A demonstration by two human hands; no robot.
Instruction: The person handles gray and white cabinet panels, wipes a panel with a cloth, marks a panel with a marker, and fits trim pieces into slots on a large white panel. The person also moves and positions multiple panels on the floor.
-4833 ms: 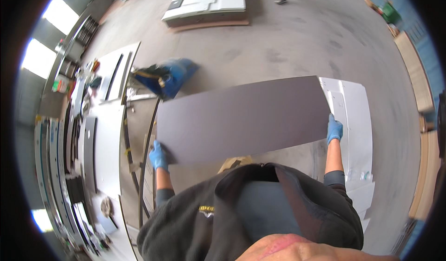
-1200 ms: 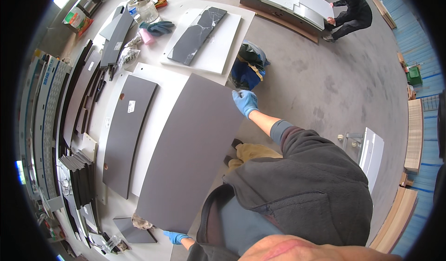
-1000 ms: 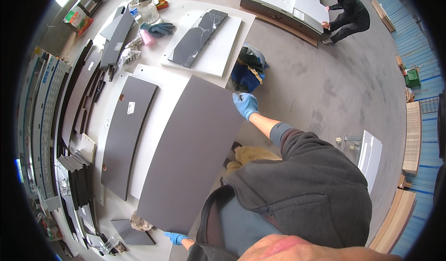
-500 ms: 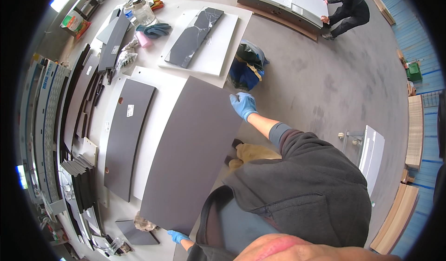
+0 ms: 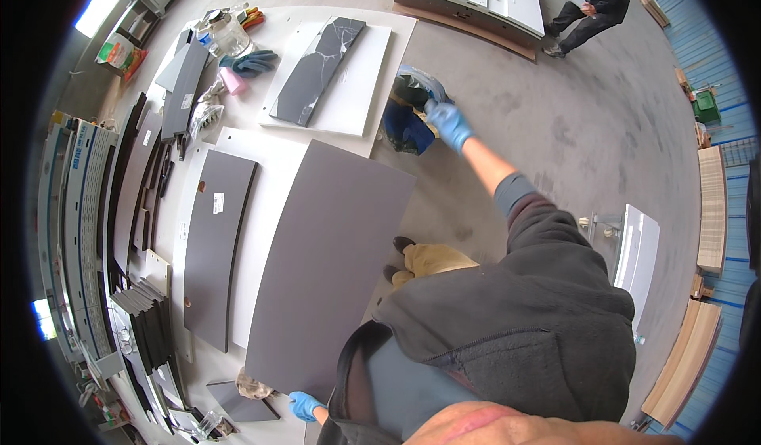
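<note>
A large dark grey panel (image 5: 325,263) lies tilted across the table, its right edge overhanging toward me. At its lower corner, my left hand (image 5: 305,406), in a blue glove, grips the edge. My right hand (image 5: 452,126), also blue-gloved, is off the panel, reaching over the floor beside an open bag (image 5: 408,124) with dark and blue contents. Its fingers are smeared by motion, so I cannot make out whether they hold anything. Left of the big panel lies a narrower grey panel (image 5: 218,247) with a white label, on a white board (image 5: 273,156).
A marbled dark strip (image 5: 321,68) rests on a white board. Dark gloves (image 5: 250,63), a pink roll (image 5: 233,81) and clear jars (image 5: 230,33) stand beyond. Stacked dark strips (image 5: 143,318) crowd the left. Another person (image 5: 598,9) handles white panels (image 5: 476,1) at top right.
My right hand has let go of the big panel's edge and moved right, over by the bag. My left hand stays at the lower corner. The other person has shifted a white panel.
</note>
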